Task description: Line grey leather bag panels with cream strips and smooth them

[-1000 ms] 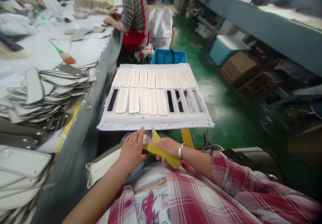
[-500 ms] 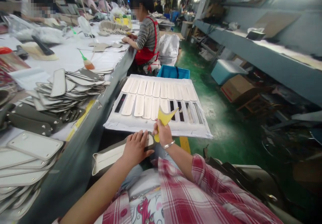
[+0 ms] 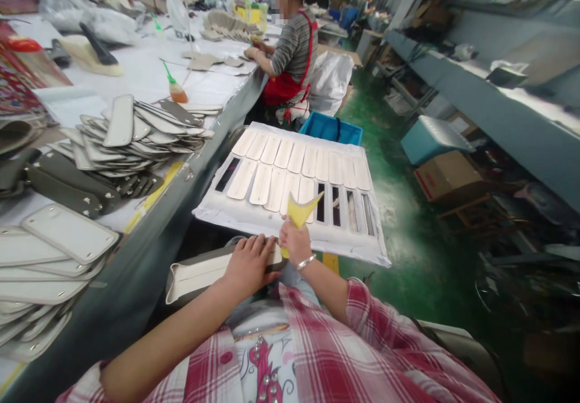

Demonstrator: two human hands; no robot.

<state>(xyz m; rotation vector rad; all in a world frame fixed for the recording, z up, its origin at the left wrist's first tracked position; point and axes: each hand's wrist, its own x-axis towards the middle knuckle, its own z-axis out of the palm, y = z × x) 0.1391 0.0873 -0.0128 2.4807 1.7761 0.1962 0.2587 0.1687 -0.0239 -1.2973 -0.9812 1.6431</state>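
My left hand [image 3: 248, 265] lies flat, fingers together, pressing on a long white and grey piece [image 3: 199, 273] that rests across my lap. My right hand [image 3: 295, 241] is closed round a curled yellow strip [image 3: 299, 212], holding it up just above the piece's right end. Right in front of my hands stands a white board [image 3: 254, 225] with two rows of slots. Most slots hold cream oblong pieces [image 3: 290, 156], and several in the near row show dark and bare.
A long grey-edged work table [image 3: 149, 240] runs along my left with stacks of white and grey pieces [image 3: 136, 134] and a glue brush [image 3: 174, 89]. A person in a red apron [image 3: 290, 58] works further along. A blue crate [image 3: 330, 128], boxes and green floor lie to the right.
My right hand has lifted the yellow strip from beside the piece on my lap to above it. My view has risen and turned left. My left hand stays on the piece.
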